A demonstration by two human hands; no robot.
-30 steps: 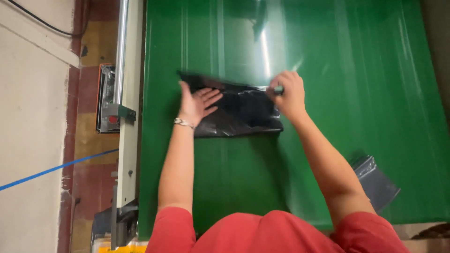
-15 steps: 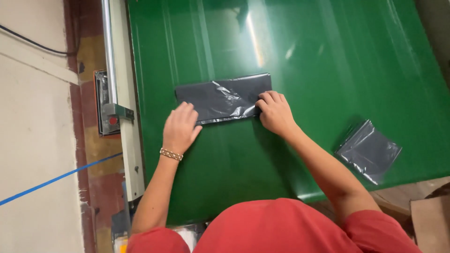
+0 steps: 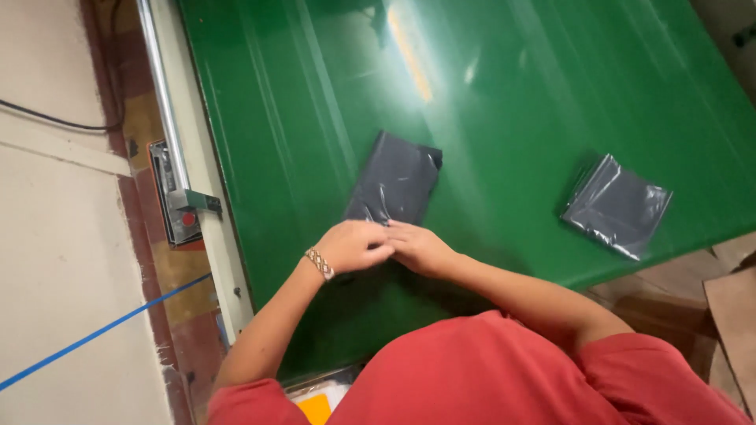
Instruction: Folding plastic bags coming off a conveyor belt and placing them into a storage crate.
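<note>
A broad, glossy green desk point(image 3: 551, 94) fills most of the head view, its surface throwing back a pale streak of overhead light. Along its left edge runs a cream metal rail point(image 3: 161, 102) carrying a small grey bracket with a red button point(image 3: 183, 212); beyond that lies a pale floor with a dark cable point(image 3: 47, 118) and a blue tape line point(image 3: 94, 334). At the lower right, brown cardboard point(image 3: 732, 307) shows past the desk's edge.

On the desk, just ahead of the person in the red shirt point(image 3: 504, 378), lies a folded dark grey plastic bag point(image 3: 398, 182), flat and roughly rectangular. Its long axis runs away from the person, leaning a little to the right, so its far end points toward the top of the desk and its near end sits under the hands. Both hands meet at that near end: the left hand point(image 3: 350, 245), with a beaded bracelet point(image 3: 319, 264) at the wrist, rests curled on the bag's near left corner, and the right hand point(image 3: 421, 248) presses flat beside it, fingers touching the left hand's. Neither grip is closed around the bag; both lie on top of it, pressing it down. The two hands are about equally near.

Well apart to the right, near the desk's near edge, lies a second dark grey plastic bag point(image 3: 618, 206), smaller, crinkled and untouched.
</note>
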